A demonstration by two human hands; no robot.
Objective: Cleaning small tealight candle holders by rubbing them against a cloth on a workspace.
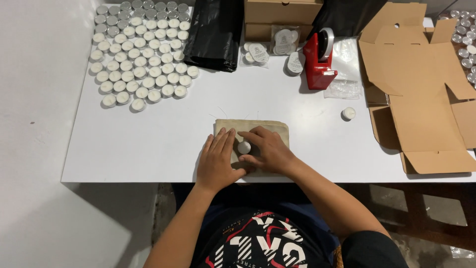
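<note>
1. Left hand (216, 161) flat, fingers (224, 139) spread open, pressing small beige cloth pouch (270, 128) on white worktop (148, 139).
2. Right hand (267, 151) pinching small round white tealight candle (244, 147) (atop the pouch), fingers closed around it.

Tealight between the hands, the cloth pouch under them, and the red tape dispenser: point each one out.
Tealight (244, 147), head view, on its round top.
Cloth pouch (270, 126), head view, on the bare upper right part.
Red tape dispenser (317, 64), head view, on its red body.
</note>
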